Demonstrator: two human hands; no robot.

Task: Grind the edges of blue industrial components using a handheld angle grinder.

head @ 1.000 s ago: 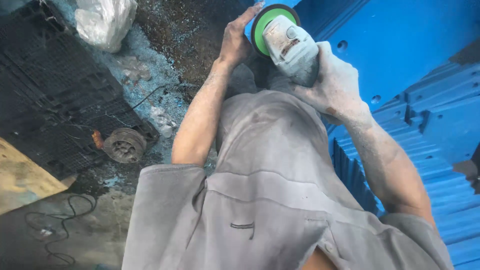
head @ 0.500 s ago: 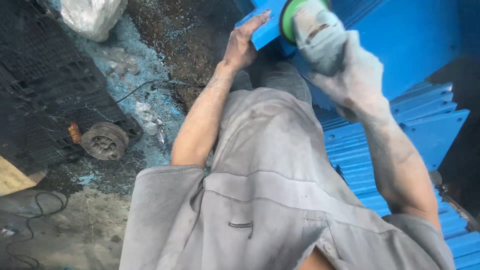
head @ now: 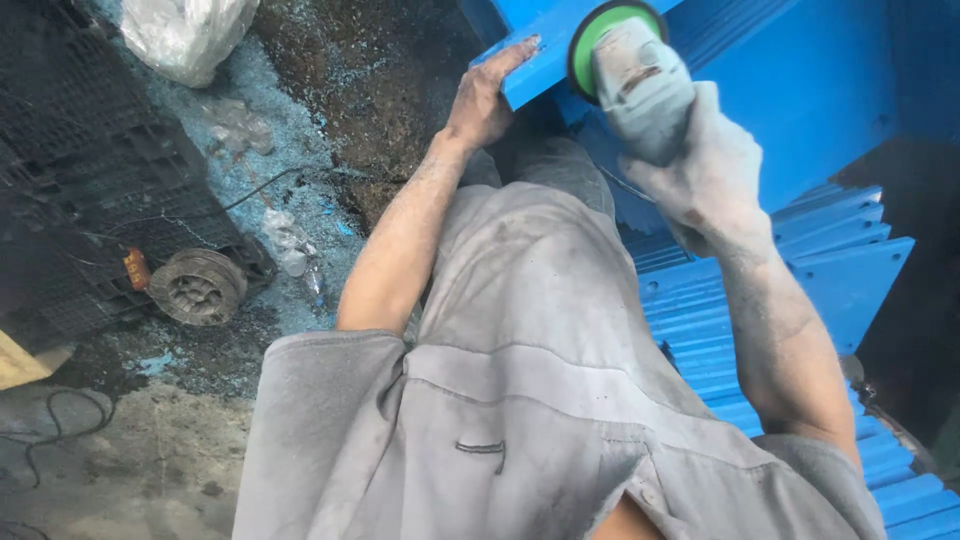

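The right hand (head: 705, 165) is wrapping its grip around the grinder (head: 630, 65) at the blue plate (head: 545, 60), whose edge the left hand (head: 485, 100) is bracing with flat fingers; steady pressure and fingers kept clear of the disc would suit.

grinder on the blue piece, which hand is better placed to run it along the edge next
Right, most likely. The right hand already grips the grinder, its green disc at the blue piece. The left hand lies flat on that piece's edge, steadying it.
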